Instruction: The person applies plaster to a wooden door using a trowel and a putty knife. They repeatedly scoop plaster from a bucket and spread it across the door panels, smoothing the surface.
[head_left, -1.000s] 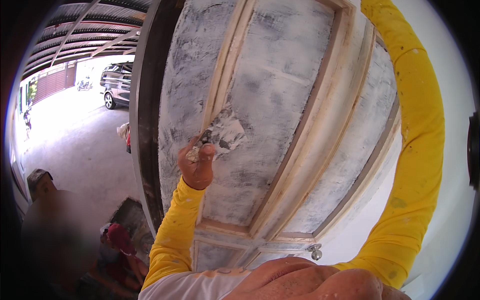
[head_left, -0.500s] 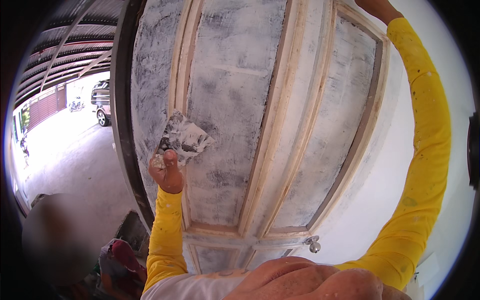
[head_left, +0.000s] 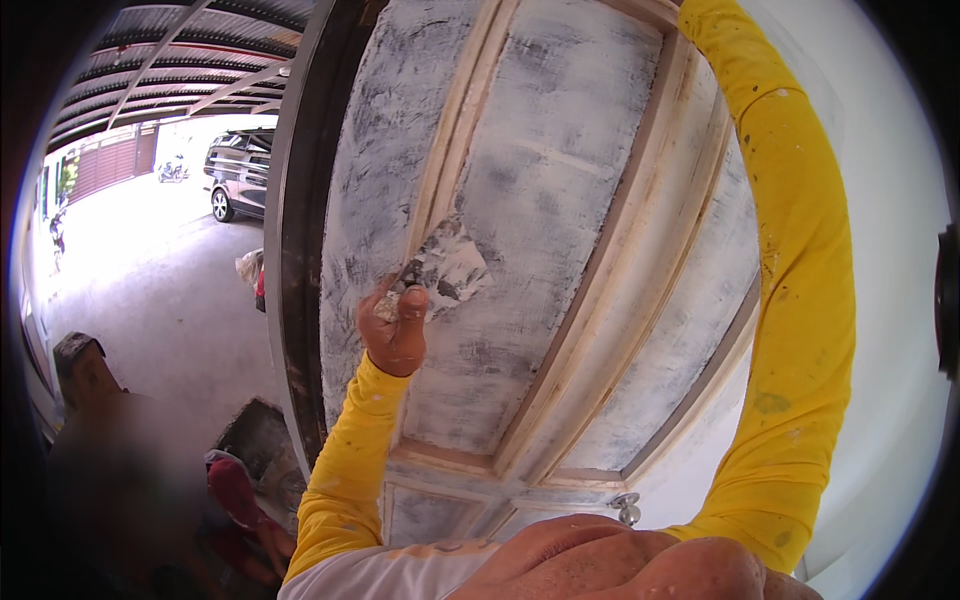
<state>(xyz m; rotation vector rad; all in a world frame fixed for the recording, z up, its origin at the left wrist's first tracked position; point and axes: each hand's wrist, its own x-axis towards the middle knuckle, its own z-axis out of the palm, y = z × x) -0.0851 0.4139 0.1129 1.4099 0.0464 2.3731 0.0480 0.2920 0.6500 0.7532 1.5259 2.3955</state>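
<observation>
Putty knife (head_left: 445,270): broad flat blade, caked grey-white with filler, pressed flat against a wooden door (head_left: 560,200). It lies beside the pale vertical moulding left of the centre panel, about mid-height in the view.

Left hand (head_left: 393,335): fingers clenched round the knife's handle, thumb on top, arm in a yellow sleeve (head_left: 345,480) rising from the lower edge.

Right hand: out of view beyond the top of the frame; its yellow-sleeved arm (head_left: 800,300) runs up along the door's right side. Whether those fingers grip anything cannot be told.

Door: panelled, raised mouldings bare and pale, flat panels covered in a patchy grey-white skim with darker streaks showing through. A dark frame (head_left: 295,250) stands along its left edge; a small metal knob (head_left: 628,510) sits low at the right.

Step in hand, as judged: spreading or scraping filler across the panel surface, with coverage uneven and the mouldings largely uncoated.

Next move, as judged: calls for a steady, flat drag of the blade with even pressure, keeping its edge off the raised moulding so no ridge is left.

Surroundings: concrete yard (head_left: 150,290) to the left, a parked car (head_left: 238,175) under a corrugated roof (head_left: 200,50), another person (head_left: 120,470) low at left, blurred.
</observation>
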